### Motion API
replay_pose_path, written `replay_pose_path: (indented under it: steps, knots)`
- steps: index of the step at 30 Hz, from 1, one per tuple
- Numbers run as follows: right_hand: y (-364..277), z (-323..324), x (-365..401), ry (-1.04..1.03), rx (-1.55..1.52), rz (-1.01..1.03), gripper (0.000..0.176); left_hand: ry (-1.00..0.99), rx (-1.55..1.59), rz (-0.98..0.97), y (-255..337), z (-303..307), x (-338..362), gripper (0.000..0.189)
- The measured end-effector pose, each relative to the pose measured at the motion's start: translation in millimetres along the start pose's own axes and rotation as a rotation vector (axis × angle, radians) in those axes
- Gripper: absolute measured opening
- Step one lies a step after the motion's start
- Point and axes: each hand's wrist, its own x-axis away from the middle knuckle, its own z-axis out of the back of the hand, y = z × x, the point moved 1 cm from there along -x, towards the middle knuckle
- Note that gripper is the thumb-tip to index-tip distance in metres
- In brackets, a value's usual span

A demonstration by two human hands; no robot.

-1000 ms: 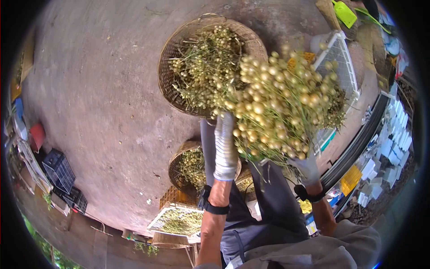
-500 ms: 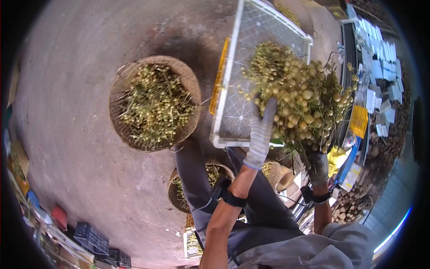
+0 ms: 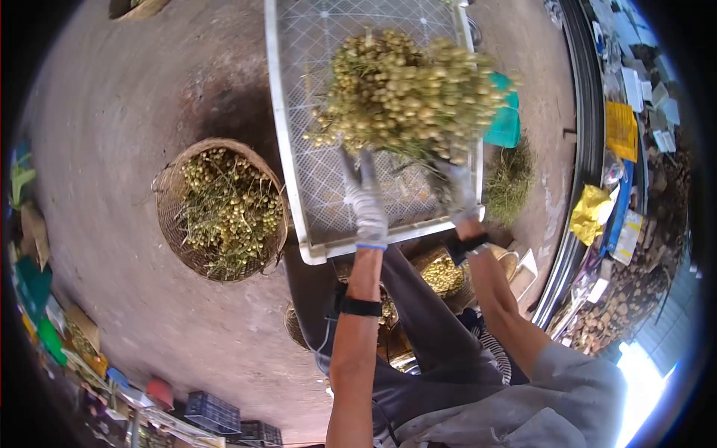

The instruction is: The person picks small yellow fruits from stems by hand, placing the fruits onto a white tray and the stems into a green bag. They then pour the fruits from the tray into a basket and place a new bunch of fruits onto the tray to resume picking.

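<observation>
We've got the bunch of fruit (image 3: 407,93) over the mesh tray (image 3: 287,172), right hand (image 3: 457,190) clamped on its stems, left hand (image 3: 366,201) flat-fingered underneath, so we reckon lowering it gently and spreading it thin beats dropping it.

A big bunch of yellow-green berries (image 3: 407,93) on stems over the white mesh tray (image 3: 299,149).

My left hand (image 3: 366,205) and right hand (image 3: 457,190) wear knitted cloth gloves, pale grey, matt and coarse in weave. The bunch (image 3: 407,93) is matt yellow-green round fruit on thin woody stems. The tray (image 3: 282,149) has a smooth white frame, plastic or metal I cannot tell, around fine mesh. The basket (image 3: 166,231) is rough woven cane, and the floor (image 3: 112,112) is coarse, matt concrete
</observation>
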Motion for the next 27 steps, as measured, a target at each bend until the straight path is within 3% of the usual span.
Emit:
replay_pose_path:
  steps: [1,4,5,8,10,11,15,18,19,22,23,26,27]
  knots:
    - [23,8,-26,-0.086,-0.1,-0.171,0.026,0.043,-0.076,0.019,-10,11,2,0.078]
    - [98,50,-64,-0.326,0.26,0.308,0.039,0.179,-0.287,0.094,-57,62,4,0.078]
    - [105,56,-65,-0.341,0.365,0.422,0.04,0.191,-0.301,0.172,-55,66,11,0.068]
    - [94,40,-49,-0.202,0.282,0.003,0.049,0.253,-0.332,0.287,-54,65,24,0.051]
    - [117,49,-63,-0.21,0.195,-0.068,0.058,0.252,-0.382,0.322,-60,65,29,0.046]
    - [138,53,-84,-0.311,0.117,-0.062,0.067,0.227,-0.422,0.335,-63,67,29,0.045]
    - [170,50,-90,-0.035,0.187,-0.021,0.078,0.166,-0.53,0.453,-48,57,23,0.043]
    - [155,41,-80,0.248,0.86,-0.139,0.095,0.127,-0.513,0.4,-41,48,19,0.048]
    - [152,40,-75,0.27,0.743,-0.093,0.109,0.098,-0.514,0.381,-35,47,19,0.049]
    - [195,52,-67,0.219,0.712,-0.062,0.108,0.051,-0.519,0.364,-16,44,22,0.054]
    - [125,36,-34,0.254,0.698,-0.154,0.104,0.045,-0.518,0.36,-16,50,22,0.056]
    - [99,47,4,0.164,0.791,-0.407,0.099,0.06,-0.476,0.399,-15,68,30,0.052]
    - [107,54,21,0.204,0.725,-0.344,0.092,0.059,-0.455,0.428,-15,77,32,0.05]
